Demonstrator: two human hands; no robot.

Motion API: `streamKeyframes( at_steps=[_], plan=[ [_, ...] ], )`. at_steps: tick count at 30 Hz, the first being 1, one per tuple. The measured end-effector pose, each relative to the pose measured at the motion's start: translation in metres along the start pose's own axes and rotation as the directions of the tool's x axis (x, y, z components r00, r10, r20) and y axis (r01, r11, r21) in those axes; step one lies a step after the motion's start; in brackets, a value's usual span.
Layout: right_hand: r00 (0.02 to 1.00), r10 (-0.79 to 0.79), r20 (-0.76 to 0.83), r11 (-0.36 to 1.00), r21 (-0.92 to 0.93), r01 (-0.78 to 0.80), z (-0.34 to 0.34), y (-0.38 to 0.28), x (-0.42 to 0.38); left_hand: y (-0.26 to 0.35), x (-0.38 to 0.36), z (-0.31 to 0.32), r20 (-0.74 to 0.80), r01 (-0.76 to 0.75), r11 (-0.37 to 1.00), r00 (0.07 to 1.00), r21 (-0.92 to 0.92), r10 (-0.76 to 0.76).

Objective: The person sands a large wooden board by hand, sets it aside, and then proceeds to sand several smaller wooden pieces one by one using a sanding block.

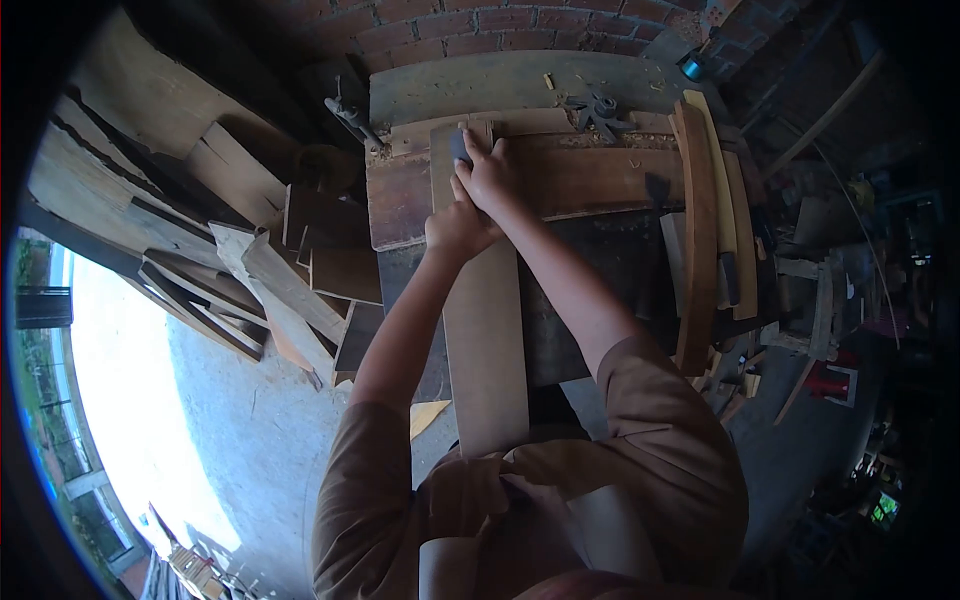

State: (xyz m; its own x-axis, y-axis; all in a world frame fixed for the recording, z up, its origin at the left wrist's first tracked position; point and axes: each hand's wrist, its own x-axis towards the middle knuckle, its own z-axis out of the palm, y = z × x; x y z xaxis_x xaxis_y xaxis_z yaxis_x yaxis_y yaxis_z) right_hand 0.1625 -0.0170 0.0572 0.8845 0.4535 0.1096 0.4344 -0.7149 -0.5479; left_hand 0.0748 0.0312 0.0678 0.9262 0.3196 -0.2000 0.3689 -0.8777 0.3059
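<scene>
A long flat wooden board (487,330) runs from the workbench (400,205) toward my body, its near end against my torso. My right hand (487,178) is closed near the board's far end, index finger pointing forward, over a small dark grey flat piece (459,148). What kind of piece it is, I cannot make out. Just nearer to me, my left hand (458,230) is closed on the board, touching my right hand. Its curled fingers hide whatever they grip.
Curved wooden pieces (697,240) lie along the bench's right side. A dark star-shaped metal part (600,115) sits at the back among shavings, with a clamp-like metal tool (352,122) at the back left. Planks (270,285) lean at left; a brick wall (560,25) stands behind.
</scene>
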Motion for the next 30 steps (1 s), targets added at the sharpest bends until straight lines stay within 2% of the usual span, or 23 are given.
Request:
streamKeyframes(
  at_steps=[3,5,6,9,10,11,13,15,16,18,19,20,21,22,23,24,27,30],
  plan=[
    [0.999,0.024,-0.032,0.997,-0.073,-0.026,0.008,0.000,0.027,-0.002,0.023,-0.011,0.023,0.011,0.995,1.000,0.099,-0.013],
    [0.998,0.002,-0.064,1.000,-0.001,-0.002,0.014,0.001,0.005,-0.001,-0.009,0.000,0.046,0.027,0.998,0.998,0.059,-0.030],
    [0.999,-0.015,-0.032,1.000,-0.007,0.015,0.012,0.001,-0.013,0.002,-0.023,0.000,0.031,0.034,0.999,0.999,0.026,-0.035],
    [0.992,-0.126,-0.023,0.992,-0.018,0.126,0.003,0.003,-0.124,0.011,-0.122,0.032,0.125,0.085,0.995,0.988,0.047,-0.090],
    [0.993,-0.109,0.038,0.994,0.011,0.109,0.002,0.003,-0.168,0.010,-0.163,0.047,0.163,0.069,0.997,0.984,0.019,-0.072],
    [0.991,-0.133,-0.004,0.991,-0.027,0.133,0.002,0.004,-0.213,0.013,-0.201,0.052,0.234,0.081,0.997,0.969,0.001,-0.079],
    [0.989,-0.142,0.047,0.990,-0.018,0.143,-0.011,0.000,-0.280,0.006,-0.269,0.082,0.261,0.060,0.996,0.964,-0.068,-0.040],
    [0.992,-0.071,0.104,0.997,0.003,0.071,-0.018,-0.008,-0.305,0.005,-0.290,0.090,0.281,0.069,0.992,0.959,-0.106,-0.037],
    [0.987,-0.022,0.159,1.000,0.007,0.021,-0.018,-0.010,-0.303,0.004,-0.289,0.091,0.320,0.067,0.996,0.947,-0.061,-0.044],
    [0.991,-0.074,0.110,0.997,0.032,0.070,-0.007,-0.006,-0.283,0.000,-0.275,0.088,0.348,0.075,0.997,0.935,-0.008,-0.067],
    [0.993,-0.105,0.053,0.993,0.053,0.102,-0.005,-0.008,-0.265,-0.003,-0.256,0.080,0.263,0.036,0.999,0.964,-0.014,-0.031],
    [0.995,-0.077,0.065,0.994,0.076,0.072,-0.001,-0.008,-0.242,-0.006,-0.234,0.072,0.178,-0.005,1.000,0.984,-0.015,0.007],
    [0.996,-0.093,-0.008,0.995,0.036,0.093,0.006,-0.009,-0.213,-0.009,-0.205,0.058,0.200,0.011,1.000,0.980,-0.011,-0.008],
    [0.999,-0.025,0.043,0.999,0.033,0.024,0.003,-0.016,-0.177,-0.011,-0.169,0.041,0.223,0.027,1.000,0.975,-0.010,-0.025],
    [0.998,-0.059,-0.032,0.998,0.004,0.059,0.011,-0.016,-0.137,-0.014,-0.131,0.024,0.220,0.051,0.999,0.974,-0.009,-0.048],
    [0.994,-0.087,-0.071,0.996,-0.038,0.084,0.016,-0.015,-0.095,-0.022,-0.092,0.017,0.148,0.039,0.999,0.988,-0.024,-0.036],
    [0.997,-0.034,-0.066,0.999,0.009,0.034,0.022,-0.029,0.010,-0.026,0.000,-0.026,0.088,0.095,0.995,0.991,0.028,-0.097],
    [0.995,-0.002,-0.098,1.000,-0.027,-0.001,0.028,-0.032,0.042,-0.034,0.033,-0.029,0.024,0.060,0.994,0.998,0.091,-0.062]
  ],
)
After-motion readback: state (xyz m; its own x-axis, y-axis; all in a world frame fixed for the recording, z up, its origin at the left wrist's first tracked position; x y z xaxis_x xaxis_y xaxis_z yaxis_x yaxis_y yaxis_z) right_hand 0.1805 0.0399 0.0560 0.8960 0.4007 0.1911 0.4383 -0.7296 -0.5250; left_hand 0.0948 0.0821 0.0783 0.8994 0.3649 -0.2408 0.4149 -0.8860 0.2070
